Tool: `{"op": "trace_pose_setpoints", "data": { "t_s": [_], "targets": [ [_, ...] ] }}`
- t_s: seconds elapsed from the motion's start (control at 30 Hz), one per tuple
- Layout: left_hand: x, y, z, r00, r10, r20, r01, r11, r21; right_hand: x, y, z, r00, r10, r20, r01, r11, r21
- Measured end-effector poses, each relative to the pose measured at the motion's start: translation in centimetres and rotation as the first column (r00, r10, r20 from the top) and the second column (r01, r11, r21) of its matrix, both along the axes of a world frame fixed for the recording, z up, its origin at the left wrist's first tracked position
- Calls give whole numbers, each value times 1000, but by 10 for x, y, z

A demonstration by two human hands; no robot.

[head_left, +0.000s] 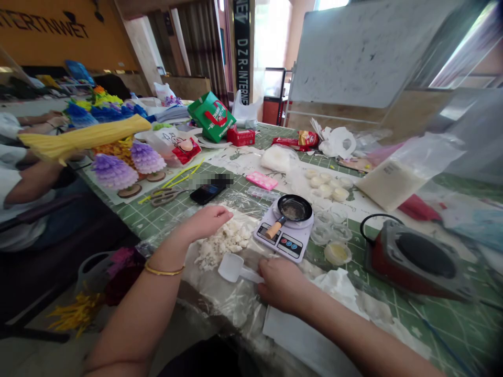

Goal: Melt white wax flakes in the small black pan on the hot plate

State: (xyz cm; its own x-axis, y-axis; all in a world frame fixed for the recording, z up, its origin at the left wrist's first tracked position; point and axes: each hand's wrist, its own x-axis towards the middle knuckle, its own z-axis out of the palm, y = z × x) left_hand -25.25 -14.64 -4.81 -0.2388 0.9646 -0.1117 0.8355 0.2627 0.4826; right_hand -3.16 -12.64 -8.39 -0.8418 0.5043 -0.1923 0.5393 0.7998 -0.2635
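Observation:
My right hand [277, 283] is closed around the handle of a white plastic scoop [231, 267], whose broad end lies at the near edge of a crumbly off-white heap [226, 243]. Over the heap's far left side is my left hand [208, 220], its fingers bent and held together; whatever they may pinch is hidden. The heap rests on clear plastic sheeting [236, 301]. Just right of it, a white kitchen scale [288, 250] carries a small black pan [294, 208] with a wooden handle. Small clear cups [337, 253] stand beside the scale, one with pale yellowish contents.
A dark phone [208, 191] and scissors [167, 196] lie beyond my left hand. Behind the scale are a pink mold [262, 180] and filled cups [326, 183]. A hotplate [416, 259] and a bag of white material [387, 180] occupy the right. Another person's arm [35, 180] is at left.

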Motion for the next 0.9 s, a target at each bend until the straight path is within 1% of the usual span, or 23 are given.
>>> {"op": "trace_pose_setpoints", "data": {
  "t_s": [0.07,0.1,0.13,0.2,0.23,0.3,0.33,0.37,0.43,0.5,0.57,0.63,0.7,0.8,0.9],
  "targets": [
    [-2,8,0,999,-29,-34,29,1000,-11,5,8,4,998,-67,-17,63,984,-165],
    [-3,12,0,997,-51,-51,50,999,-21,9,13,6,994,-102,-32,90,957,-275],
    [-5,16,-1,995,-75,-68,73,997,-38,15,17,8,989,-140,-49,110,915,-388],
    [-8,24,-3,988,-117,-103,109,991,-84,28,23,11,966,-249,-71,165,802,-574],
    [-10,27,-4,983,-134,-122,121,987,-109,35,25,12,944,-322,-73,206,748,-631],
    [-12,33,-5,973,-167,-160,142,977,-160,48,26,13,893,-449,-44,293,652,-699],
    [-13,35,-5,965,-187,-184,152,970,-188,52,26,14,871,-491,-21,332,620,-711],
    [-13,36,-5,954,-211,-213,164,962,-218,56,26,15,856,-517,0,364,601,-711],
    [-12,37,-3,925,-260,-278,178,941,-289,57,27,15,841,-541,29,405,593,-696],
    [-11,37,-1,896,-282,-342,154,922,-356,52,30,15,836,-548,37,418,591,-690],
    [-11,35,1,883,-267,-387,105,914,-391,43,34,13,828,-559,42,419,568,-709],
    [-12,33,0,891,-236,-388,70,916,-395,32,36,11,822,-567,40,408,540,-736],
    [-14,31,-3,918,-231,-323,97,920,-381,22,37,9,823,-568,25,387,527,-757],
    [-16,29,-8,963,-229,-140,167,921,-352,9,35,7,829,-558,-14,346,533,-772],
    [-14,28,-12,982,-191,7,180,914,-363,-2,32,3,834,-551,-28,322,528,-786]
  ]
}}
